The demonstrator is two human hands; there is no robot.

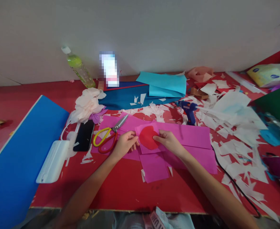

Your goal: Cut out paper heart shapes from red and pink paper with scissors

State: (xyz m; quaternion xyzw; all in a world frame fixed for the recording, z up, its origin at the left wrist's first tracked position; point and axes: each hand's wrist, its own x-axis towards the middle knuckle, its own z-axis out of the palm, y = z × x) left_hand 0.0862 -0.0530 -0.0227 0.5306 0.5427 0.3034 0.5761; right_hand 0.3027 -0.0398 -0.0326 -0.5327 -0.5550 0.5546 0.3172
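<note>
1. Centrally, the red disc (pixel 148 138) lies on a pink sheet (pixel 143 150), between both hands.
2. Right hand (pixel 170 143), nearer, pinches its right edge.
3. Left hand (pixel 125 144) meets the sheet's left edge; grip unclear.

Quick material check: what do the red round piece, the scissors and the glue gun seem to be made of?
Red round piece: matte, thin and evenly coloured; probably paper, though felt is possible.
Scissors: blades look like metal, with a grey sheen; the smooth yellow and red handles are likely plastic.
Glue gun: blue body, probably hard plastic, judging by its moulded shape.
</note>
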